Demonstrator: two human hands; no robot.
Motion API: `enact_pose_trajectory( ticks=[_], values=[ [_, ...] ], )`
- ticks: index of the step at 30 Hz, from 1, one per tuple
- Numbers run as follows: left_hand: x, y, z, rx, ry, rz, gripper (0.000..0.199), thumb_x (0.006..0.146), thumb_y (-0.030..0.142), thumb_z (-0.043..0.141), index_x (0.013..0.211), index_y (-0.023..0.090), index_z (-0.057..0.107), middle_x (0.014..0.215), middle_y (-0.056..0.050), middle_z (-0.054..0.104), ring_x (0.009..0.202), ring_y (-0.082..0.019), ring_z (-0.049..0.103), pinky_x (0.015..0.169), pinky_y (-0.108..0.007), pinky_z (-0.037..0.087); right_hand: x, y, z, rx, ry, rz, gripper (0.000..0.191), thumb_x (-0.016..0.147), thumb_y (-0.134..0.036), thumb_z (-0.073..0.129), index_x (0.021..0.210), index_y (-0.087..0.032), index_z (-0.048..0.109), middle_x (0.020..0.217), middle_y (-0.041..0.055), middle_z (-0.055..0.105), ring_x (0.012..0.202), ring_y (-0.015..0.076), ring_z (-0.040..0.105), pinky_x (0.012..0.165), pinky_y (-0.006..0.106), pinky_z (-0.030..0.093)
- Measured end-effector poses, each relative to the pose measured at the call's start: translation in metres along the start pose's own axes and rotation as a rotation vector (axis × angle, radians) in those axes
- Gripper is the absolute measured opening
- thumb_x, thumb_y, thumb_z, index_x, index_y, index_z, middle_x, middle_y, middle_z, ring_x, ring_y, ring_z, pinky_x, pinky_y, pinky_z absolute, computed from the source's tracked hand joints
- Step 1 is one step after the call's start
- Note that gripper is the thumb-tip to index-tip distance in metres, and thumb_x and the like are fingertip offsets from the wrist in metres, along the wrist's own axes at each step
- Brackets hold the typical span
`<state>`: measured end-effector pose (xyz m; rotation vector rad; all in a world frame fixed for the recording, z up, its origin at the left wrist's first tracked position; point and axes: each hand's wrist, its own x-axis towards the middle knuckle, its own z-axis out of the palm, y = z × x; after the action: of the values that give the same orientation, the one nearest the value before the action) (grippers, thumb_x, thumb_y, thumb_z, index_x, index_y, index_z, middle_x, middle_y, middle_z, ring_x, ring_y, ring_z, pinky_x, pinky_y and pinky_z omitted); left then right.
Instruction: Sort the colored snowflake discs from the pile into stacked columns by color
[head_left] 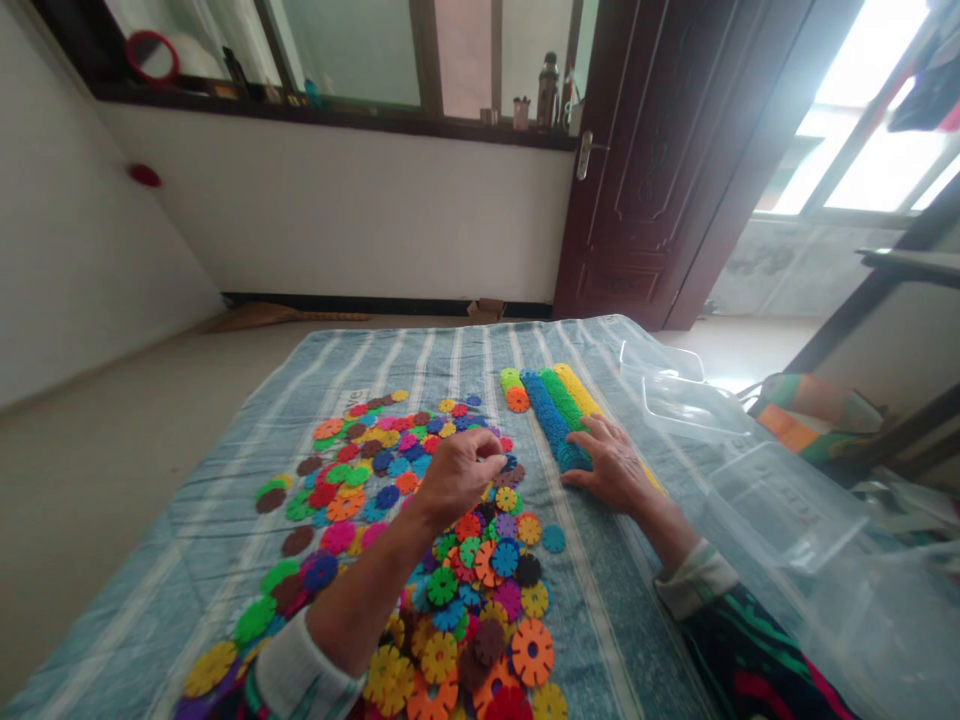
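Many flower-shaped plastic discs point(439, 655) in mixed colours lie loose over the middle of a striped cloth. My left hand point(461, 475) is over the pile, its thumb and forefinger pinched at a small dark blue disc point(510, 463). To the right, discs are lined up by colour in long rows: a blue row point(549, 415), a green row point(561, 395) and a yellow row point(576, 388). My right hand point(606, 462) rests on the near part of these rows with fingers spread. An orange disc point(517, 400) and light green discs point(511, 379) lie left of the blue row.
Clear plastic boxes point(784, 505) stand along the right side of the striped cloth point(225, 500). Beyond the cloth are a white wall, a dark red door point(637, 180) and a window ledge holding a thermos point(548, 90). A broom point(259, 317) lies on the floor.
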<state>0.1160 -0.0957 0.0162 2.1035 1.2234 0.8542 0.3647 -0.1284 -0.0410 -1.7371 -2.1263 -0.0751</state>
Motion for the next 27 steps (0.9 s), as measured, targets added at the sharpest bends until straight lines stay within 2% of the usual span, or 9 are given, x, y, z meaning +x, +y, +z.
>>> enact_pose_trajectory(
  ticks=[6, 11, 19, 24, 27],
  values=[
    [0.047, -0.002, 0.051, -0.127, 0.028, -0.09, 0.009, 0.07, 0.018, 0.059, 0.061, 0.016, 0.061, 0.057, 0.004, 0.058, 0.056, -0.011, 0.052, 0.058, -0.023, 0.04, -0.002, 0.008, 0.006, 0.037, 0.028, -0.017, 0.046, 0.072, -0.04, 0.079, 0.112, -0.023, 0.065, 0.13, 0.0119, 0.053, 0.132, 0.0353, 0.04, 0.107, 0.053, 0.035],
    [0.064, -0.002, 0.08, -0.111, 0.011, -0.074, 0.01, 0.069, 0.016, 0.06, 0.06, 0.015, 0.063, 0.059, 0.003, 0.06, 0.059, -0.011, 0.054, 0.059, -0.022, 0.04, -0.003, 0.012, 0.011, 0.054, 0.085, -0.02, 0.049, 0.069, -0.04, 0.081, 0.112, -0.026, 0.065, 0.13, 0.0109, 0.053, 0.132, 0.0354, 0.04, 0.106, 0.054, 0.036],
    [0.069, 0.0, 0.095, -0.037, -0.026, -0.049, 0.012, 0.073, 0.018, 0.06, 0.066, 0.015, 0.068, 0.064, 0.0, 0.064, 0.064, -0.013, 0.057, 0.062, -0.023, 0.043, -0.004, 0.015, 0.015, 0.071, 0.12, -0.046, 0.049, 0.069, -0.04, 0.081, 0.113, -0.027, 0.064, 0.129, 0.0108, 0.054, 0.13, 0.0347, 0.042, 0.105, 0.054, 0.038],
    [0.07, 0.009, 0.095, 0.055, -0.107, 0.018, 0.02, 0.074, 0.015, 0.056, 0.061, 0.018, 0.071, 0.065, -0.001, 0.066, 0.075, -0.015, 0.059, 0.075, -0.024, 0.045, -0.004, 0.015, 0.016, 0.065, 0.126, -0.056, 0.048, 0.07, -0.04, 0.081, 0.112, -0.027, 0.063, 0.128, 0.0103, 0.055, 0.128, 0.0344, 0.044, 0.103, 0.053, 0.039],
    [0.069, 0.011, 0.092, 0.106, -0.136, 0.033, 0.022, 0.075, 0.013, 0.054, 0.071, 0.02, 0.074, 0.074, -0.001, 0.07, 0.081, -0.016, 0.06, 0.078, -0.024, 0.045, -0.004, 0.014, 0.015, 0.069, 0.128, -0.058, 0.048, 0.069, -0.039, 0.081, 0.112, -0.026, 0.063, 0.127, 0.0108, 0.055, 0.128, 0.0343, 0.044, 0.103, 0.052, 0.039]
  ],
)
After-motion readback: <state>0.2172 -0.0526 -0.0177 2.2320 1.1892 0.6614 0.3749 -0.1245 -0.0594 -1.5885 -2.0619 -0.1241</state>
